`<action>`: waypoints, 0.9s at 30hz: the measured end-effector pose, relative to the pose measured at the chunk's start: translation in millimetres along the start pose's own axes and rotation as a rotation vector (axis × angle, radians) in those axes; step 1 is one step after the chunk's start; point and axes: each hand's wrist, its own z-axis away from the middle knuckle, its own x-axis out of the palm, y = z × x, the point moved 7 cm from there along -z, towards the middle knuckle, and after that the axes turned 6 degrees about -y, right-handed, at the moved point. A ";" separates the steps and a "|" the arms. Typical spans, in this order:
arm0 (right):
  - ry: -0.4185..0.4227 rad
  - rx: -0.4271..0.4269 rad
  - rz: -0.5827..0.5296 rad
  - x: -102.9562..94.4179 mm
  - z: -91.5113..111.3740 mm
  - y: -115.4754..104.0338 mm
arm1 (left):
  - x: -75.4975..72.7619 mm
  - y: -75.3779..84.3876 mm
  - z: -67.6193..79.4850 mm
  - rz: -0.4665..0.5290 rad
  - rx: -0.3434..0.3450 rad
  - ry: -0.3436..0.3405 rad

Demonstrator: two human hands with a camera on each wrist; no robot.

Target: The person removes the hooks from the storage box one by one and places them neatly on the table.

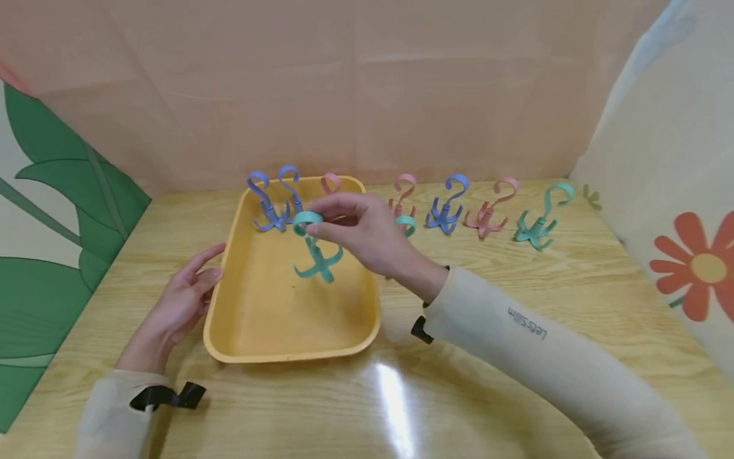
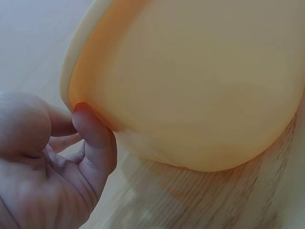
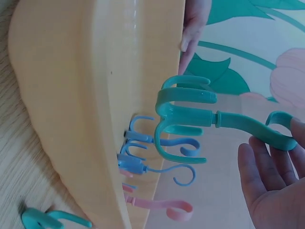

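My right hand (image 1: 367,233) pinches a green four-pronged rotating hanger hook (image 1: 318,258) by its curled top. The hook hangs upright over the yellow plastic tray (image 1: 292,354), its prongs pointing down and outward. In the right wrist view, the green hook (image 3: 186,117) lies sideways across the picture, with the fingers at its curl. At the tray's left side, my left hand (image 1: 178,306) grips the edge, with the fingertips right at the rim. Two blue hooks (image 1: 272,217) and a pink hook (image 1: 331,183) stand at the tray's far end, the pink one partly behind my right hand.
Right of the tray, more hooks stand on the wooden table (image 1: 487,382): two pink, one blue (image 1: 444,213) and a green one (image 1: 536,233) farthest right. Another green hook (image 1: 406,224) is mostly hidden behind my right hand. A pink cloth (image 1: 355,89) hangs behind the table.
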 end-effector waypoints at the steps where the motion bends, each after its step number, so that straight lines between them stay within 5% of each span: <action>1: 0.004 -0.004 0.000 -2.1 2.1 -1.1 | -0.2 0.1 0.0 -0.004 -0.003 0.002; 27: 0.109 -0.066 0.034 -64.3 66.5 -11.9 | -0.4 -1.5 -0.9 0.006 0.029 -0.018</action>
